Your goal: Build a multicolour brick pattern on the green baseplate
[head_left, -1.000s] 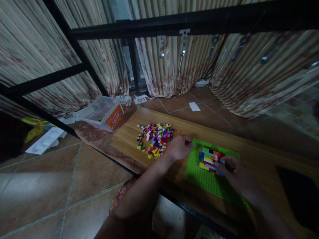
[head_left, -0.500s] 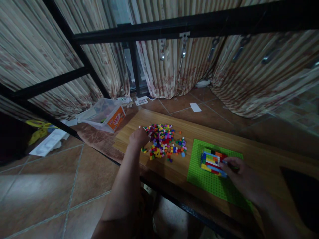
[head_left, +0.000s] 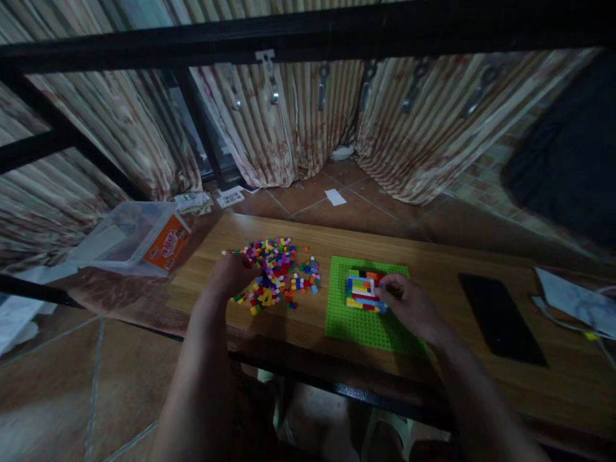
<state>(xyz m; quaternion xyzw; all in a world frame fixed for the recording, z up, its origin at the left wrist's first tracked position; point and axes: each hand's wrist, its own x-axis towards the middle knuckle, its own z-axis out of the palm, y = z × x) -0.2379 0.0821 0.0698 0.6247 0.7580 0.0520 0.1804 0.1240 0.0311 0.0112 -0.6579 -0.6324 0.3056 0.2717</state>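
Note:
My left hand [head_left: 234, 274] reaches into the left side of a pile of small coloured toy bricks [head_left: 276, 260]. Its fingers are curled together, and whatever they hold is hidden. On the right, a green studded baseplate [head_left: 344, 324] lies on the wooden tabletop. A low, roughly rectangular brick build [head_left: 360, 292] in blue, white, red, yellow and orange sits on it. The thumb and fingers of my right hand [head_left: 407, 300] are pinched at the build's right edge, covering part of it.
A dark flat phone-like slab [head_left: 500, 317] lies right of the baseplate, with a white sheet [head_left: 572, 295] and cables beyond. A clear plastic box [head_left: 129, 234] with an orange label stands at the left. A black metal bar [head_left: 298, 48] crosses above the table's far side.
The view has swung right, bringing the whole dark slab and the white sheet into sight. My left hand stays at the brick pile; my right hand stays at the build's right edge.

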